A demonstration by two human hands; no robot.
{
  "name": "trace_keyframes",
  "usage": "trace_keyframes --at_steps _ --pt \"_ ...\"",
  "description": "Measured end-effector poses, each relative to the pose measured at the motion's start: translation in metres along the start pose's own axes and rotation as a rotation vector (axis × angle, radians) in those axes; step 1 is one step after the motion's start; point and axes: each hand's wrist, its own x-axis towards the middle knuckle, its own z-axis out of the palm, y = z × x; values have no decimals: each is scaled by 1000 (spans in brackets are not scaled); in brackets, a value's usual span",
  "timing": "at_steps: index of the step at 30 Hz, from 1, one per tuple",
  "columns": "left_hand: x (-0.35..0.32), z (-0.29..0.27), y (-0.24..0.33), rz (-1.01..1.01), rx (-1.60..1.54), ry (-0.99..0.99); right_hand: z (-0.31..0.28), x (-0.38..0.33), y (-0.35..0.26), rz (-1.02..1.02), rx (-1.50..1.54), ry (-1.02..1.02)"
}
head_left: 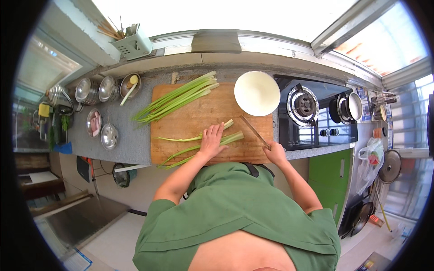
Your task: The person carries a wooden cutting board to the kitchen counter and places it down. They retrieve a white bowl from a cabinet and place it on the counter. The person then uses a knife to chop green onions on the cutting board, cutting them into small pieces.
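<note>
left fingers (pixel 219 132) on celery (pixel 234 137), right fingers (pixel 272 148) grip knife (pixel 254 130)

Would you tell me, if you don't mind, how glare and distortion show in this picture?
Head view: the window is blown out to white; head view: the hob shows pale reflections; head view: the counter bends and the corners go black; head view: the celery and knife read clearly.
</note>
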Motion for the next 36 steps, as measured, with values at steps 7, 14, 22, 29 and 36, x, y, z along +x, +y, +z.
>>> trace_keyframes --at_steps 7,14,22,29,36 --pt "17 13 -16 -29 -65 149 59 19 -30 -12 99 85" --pt "12 4 -1 -56 -51 233 56 21 -70 -49 -69 51" --pt "16 30 -12 -57 -82 274 61 22 -80 4 -85 34" --pt "29 30 -1 -107 -102 263 64 26 -87 -2 -53 14" --pt "33 33 -4 -107 -110 246 62 33 -80 -39 20 22"
